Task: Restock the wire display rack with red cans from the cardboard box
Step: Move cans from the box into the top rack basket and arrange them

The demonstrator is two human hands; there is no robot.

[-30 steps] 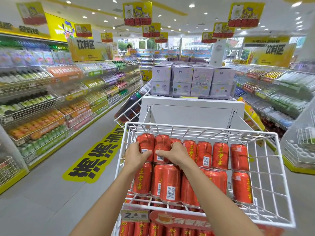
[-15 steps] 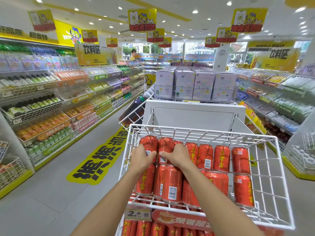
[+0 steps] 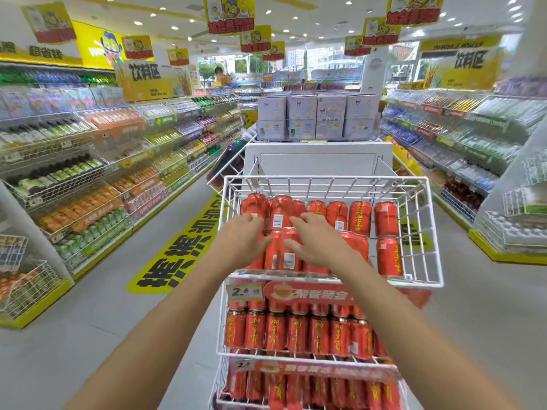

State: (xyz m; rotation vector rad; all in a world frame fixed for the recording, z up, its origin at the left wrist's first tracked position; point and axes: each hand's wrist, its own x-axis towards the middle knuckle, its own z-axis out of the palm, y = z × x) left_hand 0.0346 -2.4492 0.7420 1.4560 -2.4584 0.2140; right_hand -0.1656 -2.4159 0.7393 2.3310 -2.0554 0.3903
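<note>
The white wire display rack (image 3: 325,181) stands right in front of me. Its top basket holds red cans (image 3: 360,218) lying in two rows, and the right side has a gap. My left hand (image 3: 241,242) and my right hand (image 3: 318,242) hover over the left cans with fingers loosely spread, their tips touching the can tops and gripping nothing. The lower tiers are packed with upright red cans (image 3: 296,332). No cardboard box is in view.
A price tag (image 3: 245,292) and a red banner (image 3: 310,294) hang on the basket's front edge. Behind the rack are a white cabinet (image 3: 318,161) and lilac cartons (image 3: 316,115). Drink shelves (image 3: 88,173) line both sides, with grey aisle floor (image 3: 97,306) to the left.
Both hands have let go of the back-left cans and drawn back toward me, fingers loosening. The view has tilted down, so the lower tiers now show.
</note>
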